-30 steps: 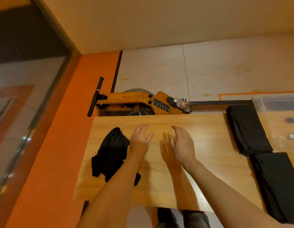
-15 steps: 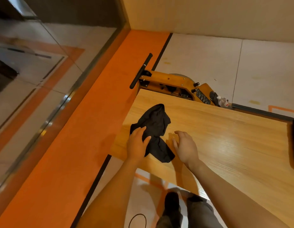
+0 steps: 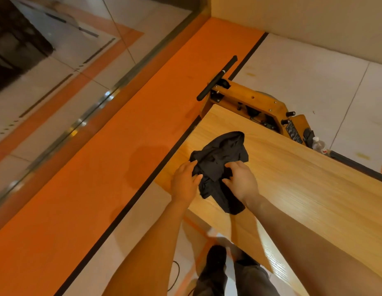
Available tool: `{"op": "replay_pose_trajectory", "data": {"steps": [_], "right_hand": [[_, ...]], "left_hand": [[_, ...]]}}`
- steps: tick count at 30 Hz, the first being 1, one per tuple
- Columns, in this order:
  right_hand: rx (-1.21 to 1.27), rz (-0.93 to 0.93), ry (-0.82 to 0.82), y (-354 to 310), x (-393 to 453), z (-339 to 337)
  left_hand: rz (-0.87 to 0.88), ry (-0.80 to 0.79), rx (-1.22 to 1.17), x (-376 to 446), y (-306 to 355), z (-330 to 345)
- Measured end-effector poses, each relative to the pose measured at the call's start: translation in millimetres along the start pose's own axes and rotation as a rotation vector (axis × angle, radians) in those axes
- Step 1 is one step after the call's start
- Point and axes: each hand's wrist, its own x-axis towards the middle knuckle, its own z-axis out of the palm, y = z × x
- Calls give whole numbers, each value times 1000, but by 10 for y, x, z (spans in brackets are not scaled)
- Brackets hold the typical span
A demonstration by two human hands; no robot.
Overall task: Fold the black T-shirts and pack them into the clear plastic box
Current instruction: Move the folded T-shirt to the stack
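Note:
A crumpled black T-shirt lies on the wooden table, close to its near left corner. My left hand holds the shirt's left edge between thumb and fingers. My right hand grips the bunched cloth in the middle, fingers curled into it. A tail of the shirt reaches the table's near edge under my right wrist. The clear plastic box and the folded shirts are out of view.
Behind the table's far edge stands an orange wooden machine with a black bar handle and a small water bottle. An orange floor strip and a glass wall lie left. My legs are below the table edge.
The view swung left and the box and folded shirts left the frame. Both hands moved from the bare tabletop onto the crumpled shirt and took hold of it.

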Motion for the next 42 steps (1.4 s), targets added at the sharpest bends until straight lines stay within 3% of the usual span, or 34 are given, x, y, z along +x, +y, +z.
{"op": "replay_pose_trajectory", "data": {"steps": [10,18,27,42], "right_hand": [[155,136,61,-11,186,78],[324,205,237,355,194,-49],[616,389,222,441,134,-179],[757,637,340,537,312,-163]], "left_hand": [[-35,-15,-22,50,-1,102],[-45,-38,-14,111,119,148],[10,-71,100,127,338,244],[56,-170,238,74,370,253]]}}
